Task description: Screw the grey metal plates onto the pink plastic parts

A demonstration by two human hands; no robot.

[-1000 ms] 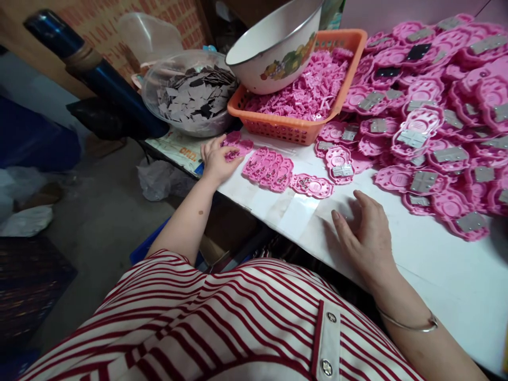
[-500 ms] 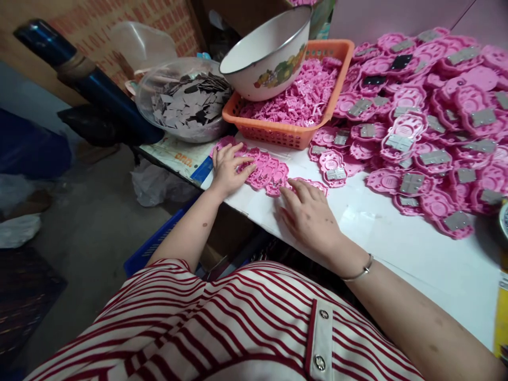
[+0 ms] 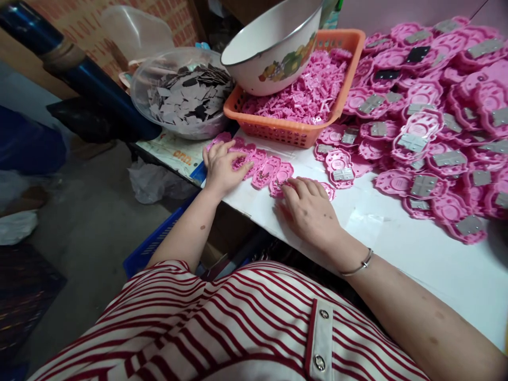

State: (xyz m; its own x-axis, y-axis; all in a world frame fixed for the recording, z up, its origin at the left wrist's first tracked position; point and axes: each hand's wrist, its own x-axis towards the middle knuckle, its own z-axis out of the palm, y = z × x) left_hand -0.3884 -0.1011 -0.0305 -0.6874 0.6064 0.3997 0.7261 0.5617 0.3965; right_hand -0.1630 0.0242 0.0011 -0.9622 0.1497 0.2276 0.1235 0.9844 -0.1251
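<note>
From my remote view, across the white surface [image 3: 369, 233], I judged that the row of pink plastic shells [image 3: 265, 172] wanted light, level pressure. The left hand [image 3: 222, 172], partly bent with thumb apart, lay over its left part; the right hand [image 3: 311, 211], loosely curled, covered its right end. I couldn't tell whether either gripped a shell. Jolts risked spilling the tiny glinting bits [image 3: 260, 176] inside.

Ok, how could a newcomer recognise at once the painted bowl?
On the white table, find the orange basket of pink parts. The painted bowl sits tilted above its left part. Unlike the clear bowl beside it, this one is white, with fruit painted outside.
</note>
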